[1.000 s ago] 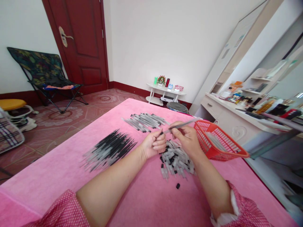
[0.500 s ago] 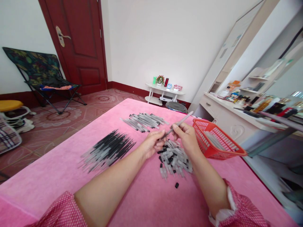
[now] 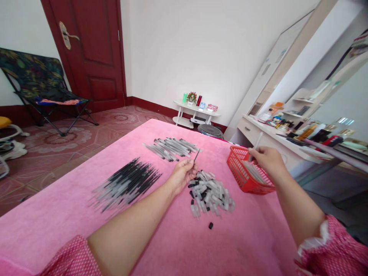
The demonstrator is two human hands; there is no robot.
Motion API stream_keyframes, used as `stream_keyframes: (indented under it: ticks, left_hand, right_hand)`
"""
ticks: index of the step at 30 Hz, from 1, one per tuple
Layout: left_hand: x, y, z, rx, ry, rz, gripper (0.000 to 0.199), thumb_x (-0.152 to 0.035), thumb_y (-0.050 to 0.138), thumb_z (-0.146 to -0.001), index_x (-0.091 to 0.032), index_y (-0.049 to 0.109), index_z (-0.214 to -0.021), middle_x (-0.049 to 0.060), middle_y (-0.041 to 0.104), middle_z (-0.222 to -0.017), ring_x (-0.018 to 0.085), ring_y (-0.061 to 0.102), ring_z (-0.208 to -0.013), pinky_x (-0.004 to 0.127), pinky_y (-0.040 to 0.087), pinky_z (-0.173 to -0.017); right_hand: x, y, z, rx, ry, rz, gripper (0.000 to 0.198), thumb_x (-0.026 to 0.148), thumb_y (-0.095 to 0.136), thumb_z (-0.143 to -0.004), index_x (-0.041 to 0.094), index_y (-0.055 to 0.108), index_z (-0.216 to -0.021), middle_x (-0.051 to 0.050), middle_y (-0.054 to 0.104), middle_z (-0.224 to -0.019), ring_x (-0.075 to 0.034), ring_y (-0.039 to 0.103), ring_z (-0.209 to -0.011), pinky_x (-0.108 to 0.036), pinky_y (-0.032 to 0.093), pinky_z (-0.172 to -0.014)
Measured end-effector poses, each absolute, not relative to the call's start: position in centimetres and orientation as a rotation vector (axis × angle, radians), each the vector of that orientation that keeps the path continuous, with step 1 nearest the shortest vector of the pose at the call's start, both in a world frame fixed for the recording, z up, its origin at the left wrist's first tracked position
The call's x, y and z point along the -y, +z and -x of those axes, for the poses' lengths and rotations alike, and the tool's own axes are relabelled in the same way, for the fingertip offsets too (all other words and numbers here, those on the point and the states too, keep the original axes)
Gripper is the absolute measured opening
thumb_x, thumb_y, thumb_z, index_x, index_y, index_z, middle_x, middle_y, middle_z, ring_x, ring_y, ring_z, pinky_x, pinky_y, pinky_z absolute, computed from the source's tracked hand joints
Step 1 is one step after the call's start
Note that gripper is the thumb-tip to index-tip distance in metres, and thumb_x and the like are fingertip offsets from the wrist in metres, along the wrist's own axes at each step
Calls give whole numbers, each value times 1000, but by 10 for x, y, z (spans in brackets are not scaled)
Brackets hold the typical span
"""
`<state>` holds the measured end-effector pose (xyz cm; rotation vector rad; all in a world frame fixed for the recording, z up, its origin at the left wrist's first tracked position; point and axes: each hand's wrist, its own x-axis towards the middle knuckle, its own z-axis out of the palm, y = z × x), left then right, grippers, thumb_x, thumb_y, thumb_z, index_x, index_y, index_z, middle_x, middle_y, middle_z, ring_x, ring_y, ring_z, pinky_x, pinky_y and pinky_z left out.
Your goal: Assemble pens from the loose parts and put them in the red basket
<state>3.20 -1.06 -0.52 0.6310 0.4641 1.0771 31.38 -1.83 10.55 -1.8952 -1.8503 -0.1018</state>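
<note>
My left hand (image 3: 183,174) is closed on a thin dark pen refill (image 3: 197,155), its tip pointing up and away. Over the red plastic basket (image 3: 237,170), my right hand (image 3: 268,160) pinches a translucent pen barrel (image 3: 258,141) held nearly upright. More pale barrels (image 3: 254,171) lie inside that basket. Just right of my left hand is a heap of clear pen caps and small black plugs (image 3: 211,191). A bundle of black-and-clear refills (image 3: 130,184) lies left of my left forearm. Beyond my left hand lies a row of pens (image 3: 174,148).
The pink cloth-covered table (image 3: 172,237) carries all the piles. One black plug (image 3: 211,225) lies alone near the front. A dressing table (image 3: 258,130) with bottles stands at the right. Behind are a low white shelf (image 3: 184,122), a folding chair (image 3: 37,84) and a red door (image 3: 92,50).
My hands have moved apart. The right hand has carried the barrel rightward over the basket, while the left has stayed near the heap with the refill, now separate from the barrel.
</note>
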Motion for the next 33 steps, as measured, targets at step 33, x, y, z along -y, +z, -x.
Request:
stream_keyframes:
  ticks: [33]
  left_hand:
    - [-10,48,98,-1544,976,-1968,29,-39,53,-71,-14,64,-60,-2,49,-50,11,42,-50,23,26,-50]
  right_hand:
    - [32,57,-161,1230,811,1112,28,41,59,-76,13,63,-80,1,52,-58,-5,39,-42,-18,27,-38]
